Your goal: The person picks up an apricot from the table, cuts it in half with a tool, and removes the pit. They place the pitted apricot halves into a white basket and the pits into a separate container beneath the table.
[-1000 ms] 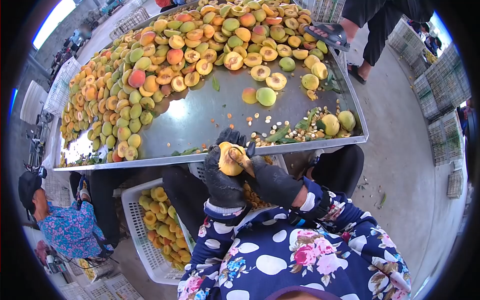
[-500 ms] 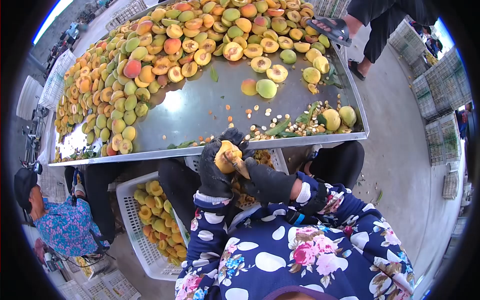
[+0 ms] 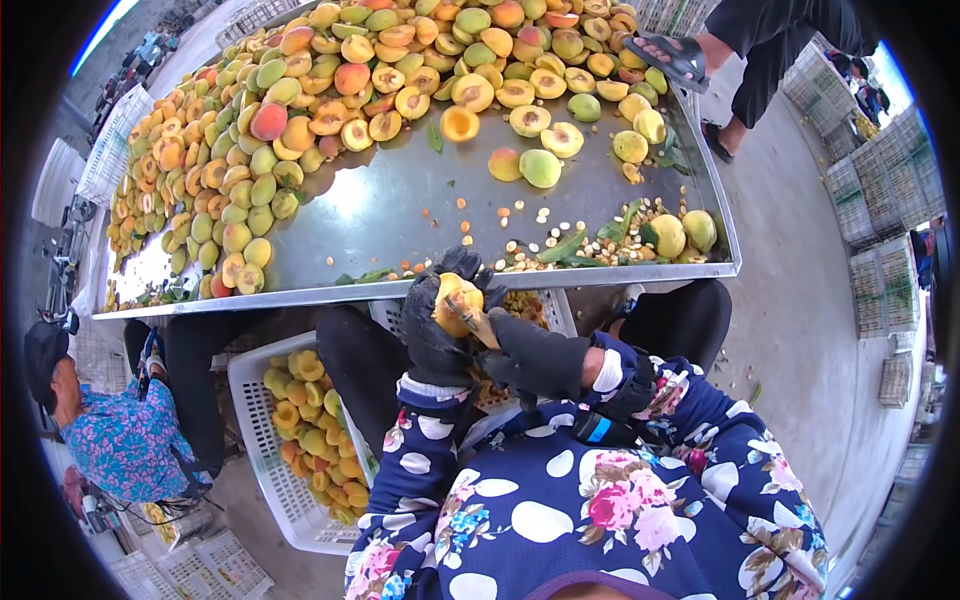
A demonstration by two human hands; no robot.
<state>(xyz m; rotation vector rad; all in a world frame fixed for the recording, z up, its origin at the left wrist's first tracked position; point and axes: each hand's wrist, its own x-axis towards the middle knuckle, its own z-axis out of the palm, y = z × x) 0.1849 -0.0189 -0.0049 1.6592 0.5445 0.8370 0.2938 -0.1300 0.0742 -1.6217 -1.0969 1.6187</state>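
Note:
My left hand (image 3: 434,322), in a black glove, cups a yellow peach half (image 3: 458,300) just in front of the tray edge. My right hand (image 3: 540,355), also black-gloved, is closed around a small tan hand tool (image 3: 483,328). Its tip is against the cut face of the half; the tip's shape is hard to make out. Beneath my hands stands a crate (image 3: 562,312) with cut fruit pieces in it, partly covered by my hands. Beyond is a metal tray (image 3: 380,225) heaped with halved peaches (image 3: 473,92). A hollowed half (image 3: 459,124) lies at the pile's near edge.
Pit pieces and leaves (image 3: 565,247) litter the tray's near right. A white crate of peach halves (image 3: 290,500) stands left of my legs. One person (image 3: 130,440) sits at the left; another person's sandalled foot (image 3: 675,62) rests by the tray's far right corner. Stacked crates (image 3: 880,280) line the right.
A hollowed peach half now lies at the pile's near edge, where bare metal showed before. The view has shifted slightly. Both my hands keep nearly the same grip.

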